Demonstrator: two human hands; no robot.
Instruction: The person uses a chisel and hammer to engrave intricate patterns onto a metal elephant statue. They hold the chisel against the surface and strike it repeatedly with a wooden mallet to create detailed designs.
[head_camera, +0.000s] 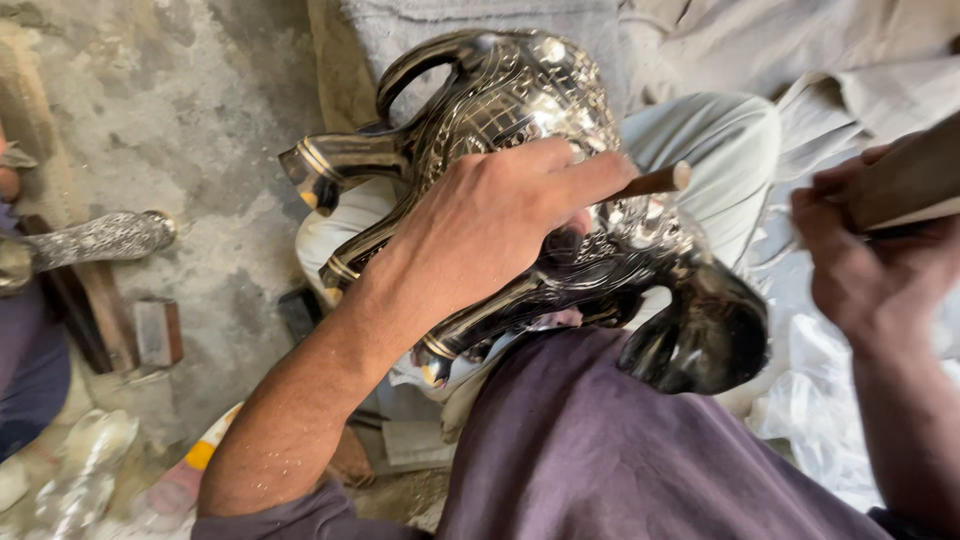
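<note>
Engraving of a metal animal figure, in progress on the worker's lap.

The metal figure (520, 150) is the largest item: a dark, glossy body resting across the lap, legs pointing left, head hanging at lower right. Fine bright patterning covers the back and flank; the legs and head (700, 340) appear plain dark, so by judgement the body work is well advanced and those parts remain. The left hand (500, 215) lies on the flank, fingers curled closed around a thin chisel (655, 181) whose tip is hidden against the surface. The right hand (865, 260) is closed on a wooden mallet (910, 180), raised apart from the chisel. A second patterned piece (95, 240) lies on the concrete floor (180, 110) at left.
</note>
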